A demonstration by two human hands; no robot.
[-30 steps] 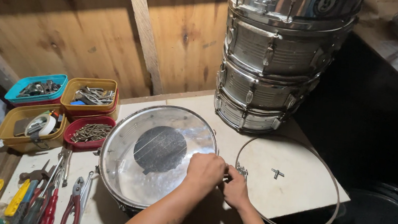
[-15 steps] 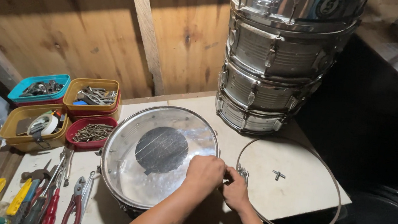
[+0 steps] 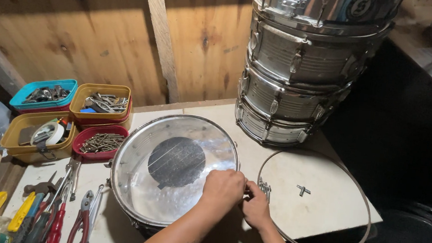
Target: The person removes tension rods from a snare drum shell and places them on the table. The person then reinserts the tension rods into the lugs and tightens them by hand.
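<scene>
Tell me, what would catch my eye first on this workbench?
Probably the stack of chrome snare drums towering at the back right against the wooden wall. In front of it lies another snare drum with a clear head and a dark round patch, with the left hand and right hand together at its right rim. Colourful trays of screws and hardware sit to the left.

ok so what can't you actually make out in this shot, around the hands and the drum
- Head view: whatever the left hand and right hand work on at the snare drum rim is covered by the hands themselves.
- The drum's shell and underside are hidden below its own head.
- The metal hoop partly fades into the dark at the table edge.
- The small parts in the trays are too small to tell apart.
- The hand tools are cut off by the bottom edge.
</scene>
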